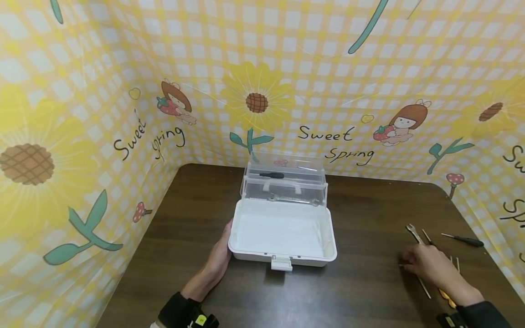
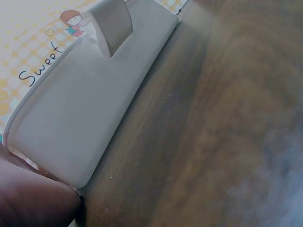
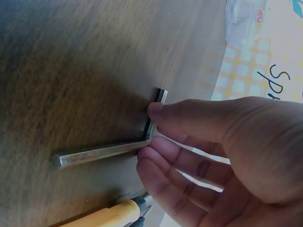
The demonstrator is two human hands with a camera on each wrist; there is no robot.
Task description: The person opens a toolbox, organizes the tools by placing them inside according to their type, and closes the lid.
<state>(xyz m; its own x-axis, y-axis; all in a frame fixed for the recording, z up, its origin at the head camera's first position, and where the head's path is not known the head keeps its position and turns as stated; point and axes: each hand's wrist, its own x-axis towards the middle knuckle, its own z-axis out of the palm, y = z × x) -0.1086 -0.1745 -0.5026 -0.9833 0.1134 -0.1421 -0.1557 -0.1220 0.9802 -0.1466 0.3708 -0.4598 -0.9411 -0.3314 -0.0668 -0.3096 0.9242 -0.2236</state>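
A white plastic toolbox (image 1: 283, 230) stands with its lid raised and its front latch (image 1: 281, 263) hanging out. My left hand (image 1: 219, 255) rests along the box's left side, its fingertips partly hidden by the rim. In the left wrist view a digit (image 2: 38, 194) touches the lower corner of the box's front wall (image 2: 90, 104). Over at the right, my right hand (image 1: 432, 266) pinches a hex key (image 3: 102, 153). The thumb lies on its short arm and the fingers are behind the bend; its long arm points away from the hand.
A wrench (image 1: 415, 233), a black screwdriver (image 1: 467, 240) and yellow-handled tools (image 1: 447, 298) lie around my right hand. Clear trays behind the box hold another black screwdriver (image 1: 272, 175) and a wrench (image 1: 291, 199). Checked cloth (image 1: 283, 123) hangs behind the table (image 1: 365, 209).
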